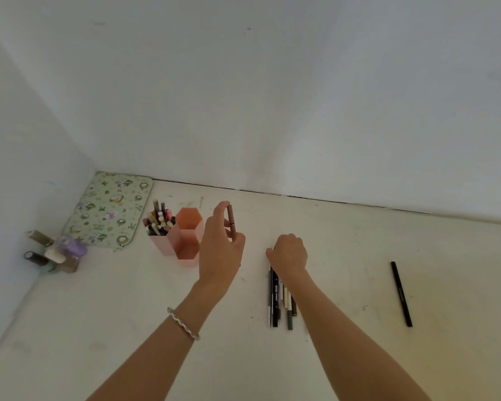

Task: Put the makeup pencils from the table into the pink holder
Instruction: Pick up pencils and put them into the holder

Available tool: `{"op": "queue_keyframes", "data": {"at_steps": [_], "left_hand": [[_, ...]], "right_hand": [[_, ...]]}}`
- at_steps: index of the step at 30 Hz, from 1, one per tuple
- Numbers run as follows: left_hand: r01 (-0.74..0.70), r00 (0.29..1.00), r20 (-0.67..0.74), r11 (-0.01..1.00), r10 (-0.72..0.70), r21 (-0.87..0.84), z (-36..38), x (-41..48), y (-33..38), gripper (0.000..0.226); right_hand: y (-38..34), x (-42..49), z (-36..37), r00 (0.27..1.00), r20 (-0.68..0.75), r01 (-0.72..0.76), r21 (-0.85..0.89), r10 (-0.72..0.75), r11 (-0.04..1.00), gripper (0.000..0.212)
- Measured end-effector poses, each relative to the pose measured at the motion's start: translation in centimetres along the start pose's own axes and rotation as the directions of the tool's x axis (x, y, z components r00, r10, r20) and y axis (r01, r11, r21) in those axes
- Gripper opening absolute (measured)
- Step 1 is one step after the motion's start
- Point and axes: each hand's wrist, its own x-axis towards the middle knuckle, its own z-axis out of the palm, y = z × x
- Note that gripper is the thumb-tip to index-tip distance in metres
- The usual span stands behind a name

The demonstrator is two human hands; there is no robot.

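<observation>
My left hand (pixel 220 244) holds a brown makeup pencil (pixel 230 217) upright, just right of the pink holder (pixel 187 244). The holder is a pair of joined hexagonal cups; the taller one in front looks empty at the rim, while the paler left one (pixel 164 244) is packed with several pencils. My right hand (pixel 288 253) rests curled, knuckles up, on the far end of a bundle of several pencils (pixel 279 302) lying on the table. I cannot see what its fingers grip. One black pencil (pixel 401 293) lies alone to the right.
A green floral pouch (pixel 110 209) lies flat in the back left corner. Several small bottles (pixel 55 251) stand by the left wall. White walls close off the table at the back and left.
</observation>
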Motion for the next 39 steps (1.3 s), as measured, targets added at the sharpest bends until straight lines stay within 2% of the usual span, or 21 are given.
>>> {"op": "queue_keyframes", "data": {"at_steps": [2,4,7,11,13,15,20,25,28,32,34,36,39], "left_hand": [[0.010,1.000,-0.008,0.999,-0.010,-0.030,-0.1,-0.1,0.0,0.056],[-0.018,1.000,-0.018,0.997,0.017,-0.071,-0.5,-0.1,0.2,0.048],[-0.106,0.987,-0.131,0.993,0.098,-0.055,-2.4,1.2,0.9,0.037],[-0.122,0.965,-0.241,0.991,0.104,-0.062,-5.1,4.2,1.7,0.037],[-0.140,0.964,-0.238,0.988,0.122,-0.063,-5.5,4.5,1.9,0.039],[-0.157,0.964,-0.224,0.986,0.140,-0.058,-5.5,4.4,1.9,0.040],[-0.126,0.976,-0.185,0.991,0.117,-0.039,-4.3,3.4,1.6,0.040],[-0.104,0.985,-0.144,0.991,0.092,-0.080,-3.2,2.7,1.7,0.044],[-0.124,0.984,-0.139,0.990,0.114,-0.064,-3.5,2.8,1.8,0.048],[-0.149,0.945,-0.295,0.989,0.142,0.001,-6.5,4.9,1.7,0.040],[-0.125,0.935,-0.329,0.991,0.133,0.046,-8.0,6.0,1.6,0.039],[-0.117,0.944,-0.291,0.981,0.158,0.153,-8.6,6.9,1.3,0.037],[-0.127,0.973,-0.119,0.885,0.199,0.448,-8.2,7.7,0.6,0.022]], "right_hand": [[-0.3,-0.1,0.6,1.000,0.002,0.012,-0.011,-0.012,1.000,0.015],[-0.7,0.2,0.9,1.000,0.022,-0.012,0.069,0.011,0.998,0.014],[-1.4,1.3,0.0,0.999,0.029,-0.035,0.162,0.030,0.986,0.028],[-2.0,2.0,-0.9,0.998,0.028,0.062,-0.038,-0.061,0.997,0.025],[-2.1,1.7,-0.2,0.995,0.079,0.061,-0.071,-0.055,0.996,0.027],[-2.3,1.3,0.6,0.994,0.098,0.057,-0.030,-0.054,0.998,0.033],[-3.2,1.0,1.0,0.997,0.066,0.032,0.099,-0.038,0.995,0.036],[-4.0,-0.1,1.8,0.982,0.145,0.120,0.022,-0.122,0.993,0.029],[-4.1,-0.1,1.8,0.982,0.161,0.069,0.158,-0.095,0.985,0.034],[-4.4,1.6,-1.8,0.996,0.088,-0.041,0.468,0.000,0.883,0.032],[-4.6,2.1,-4.1,0.997,0.072,-0.066,0.684,0.022,0.727,0.021],[-5.1,2.2,-5.5,0.999,0.033,-0.049,0.831,0.039,0.554,0.011],[-6.5,1.4,-6.5,0.994,-0.096,0.065,0.907,0.055,0.415,0.007]]}}
